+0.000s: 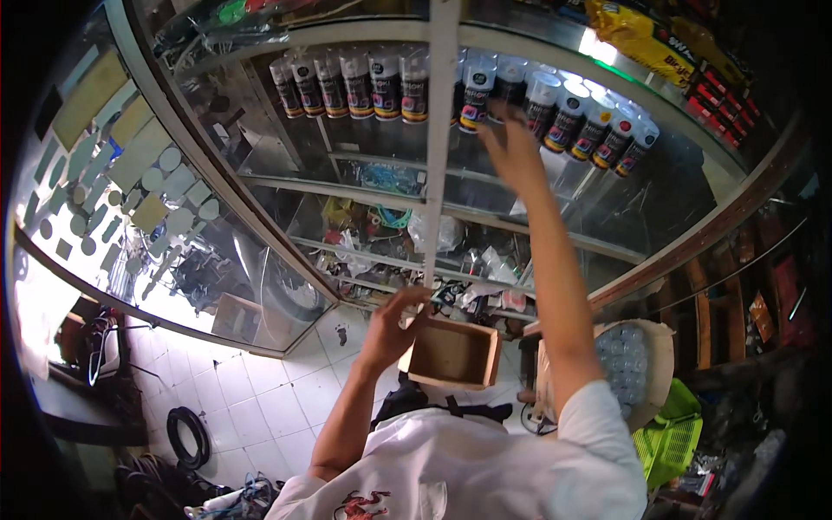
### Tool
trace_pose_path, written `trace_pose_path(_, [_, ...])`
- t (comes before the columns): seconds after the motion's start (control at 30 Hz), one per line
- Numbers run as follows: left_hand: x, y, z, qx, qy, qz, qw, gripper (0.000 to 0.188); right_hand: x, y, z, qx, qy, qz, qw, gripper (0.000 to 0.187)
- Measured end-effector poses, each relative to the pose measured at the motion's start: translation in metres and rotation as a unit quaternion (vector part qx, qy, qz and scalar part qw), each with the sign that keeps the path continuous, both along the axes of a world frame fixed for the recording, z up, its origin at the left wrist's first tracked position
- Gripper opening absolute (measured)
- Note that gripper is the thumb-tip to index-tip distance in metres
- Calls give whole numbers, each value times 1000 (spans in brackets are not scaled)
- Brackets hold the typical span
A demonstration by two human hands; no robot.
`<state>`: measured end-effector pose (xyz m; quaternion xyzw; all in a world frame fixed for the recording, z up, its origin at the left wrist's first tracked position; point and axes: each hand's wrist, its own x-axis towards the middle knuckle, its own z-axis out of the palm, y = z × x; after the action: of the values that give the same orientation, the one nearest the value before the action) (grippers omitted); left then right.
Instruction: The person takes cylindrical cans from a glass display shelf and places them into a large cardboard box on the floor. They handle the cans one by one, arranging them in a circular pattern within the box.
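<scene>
My right hand [517, 154] is raised to the shelf with its fingers apart, in front of a dark spray can [510, 80]. Whether the fingertips touch that can is hard to tell. A spray can with a blue-tinted top [477, 90] stands just left of it. More spray cans [568, 115] with clear caps line the shelf to the right, and another group [355, 84] stands left of the metal post. Lower down, my left hand [394, 331] is held with curved, parted fingers beside an open cardboard box [451, 354]. I see nothing in its grasp.
A metal post [440, 156] divides the glass cabinet. Lower shelves hold plastic-wrapped parts [431, 232]. At right stand a carton of clear round items [663, 351] and a green plastic basket [672, 438]. A black tyre [188, 438] lies on the white tiled floor [277, 403].
</scene>
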<state>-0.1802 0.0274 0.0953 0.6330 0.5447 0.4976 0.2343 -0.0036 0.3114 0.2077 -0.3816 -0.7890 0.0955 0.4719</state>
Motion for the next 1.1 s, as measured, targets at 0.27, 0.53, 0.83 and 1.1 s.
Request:
trace_pose_path(0.27, [-119,61,63,75,83,33,993,32,-91,113,-6,6,-87,-217,972,57])
trace_pose_path(0.53, [-106,283,119,314,369,106,868,52,-60,-2,-11,-44,-33,-248,967,85])
trace_pose_path(0.83, [-93,485,64,432,377,149,806,64,48,-137,-25,-79,94,-159,980,74])
trace_pose_path(1.1, [-78,379,91,386,329,83,858,64,165,-315,-36,-88,120,-248,957,71])
